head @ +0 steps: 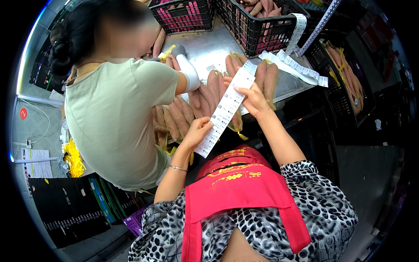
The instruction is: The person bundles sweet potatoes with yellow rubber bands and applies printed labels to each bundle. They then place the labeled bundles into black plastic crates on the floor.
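A strip of printed white labels (225, 109) is stretched slantwise between my two hands. My left hand (197, 132) pinches its left edge near the lower end. Higher up, my right hand (253, 100) grips the strip with the thumb on top. Beneath and behind it, sweet potatoes in yellow net bags (204, 95) lie in a row along the near side of the metal table (199, 41). One net bag (238, 126) hangs past the table's edge, its yellow tie downward. The strip and my hands hide parts of several bags.
At my left a co-worker (121, 121) bends over the table, gloved hands at a net bag. Black crates (258, 36) of sweet potatoes stand at the back. Another label strip (291, 65) drapes from a crate. A crate of bagged sweet potatoes (343, 78) sits right; yellow nets (73, 159) hang left.
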### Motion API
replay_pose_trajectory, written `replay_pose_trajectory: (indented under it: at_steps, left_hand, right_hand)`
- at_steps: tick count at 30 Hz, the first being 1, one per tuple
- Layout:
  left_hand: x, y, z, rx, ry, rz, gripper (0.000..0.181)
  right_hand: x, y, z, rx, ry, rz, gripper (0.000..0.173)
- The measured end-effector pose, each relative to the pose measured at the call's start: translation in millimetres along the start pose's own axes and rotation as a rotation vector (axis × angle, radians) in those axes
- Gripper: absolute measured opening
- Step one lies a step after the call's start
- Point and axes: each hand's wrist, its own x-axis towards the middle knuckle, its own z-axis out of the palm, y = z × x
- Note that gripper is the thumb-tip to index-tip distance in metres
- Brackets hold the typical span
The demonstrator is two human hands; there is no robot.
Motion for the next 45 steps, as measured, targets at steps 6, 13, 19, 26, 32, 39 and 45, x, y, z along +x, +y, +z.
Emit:
replay_pose_trajectory:
  at_steps: [6, 13, 19, 26, 32, 39, 45]
  left_hand:
    - [-56, -45, -47, 0.398, -0.061, -0.077, 0.021]
    - [-121, -75, -60, 0.882, -0.24, -0.289, 0.03]
    - [-33, 33, 2, 0.684, 0.269, 0.498, 0.058]
    - [54, 52, 16, -0.115, 0.077, 0.18, 0.032]
    - [79, 58, 7, -0.218, -0.063, 0.088, 0.026]
    - [96, 65, 20, -0.14, -0.061, 0.147, 0.026]
    - [110, 50, 37, 0.065, 0.037, 0.301, 0.026]
  right_hand:
    - [29, -28, -42, 0.047, 0.086, -0.078, 0.061]
    - [26, -12, -60, -0.094, 0.137, -0.031, 0.041]
    - [-9, 27, 7, -0.278, 0.019, 0.114, 0.05]
    - [-9, 38, 34, -0.172, 0.102, 0.081, 0.037]
    - [4, 24, 0, -0.277, 0.237, 0.062, 0.029]
    - [3, 17, -25, -0.176, 0.472, 0.04, 0.027]
    - [-7, -4, -1, -1.635, 0.351, -0.741, 0.018]
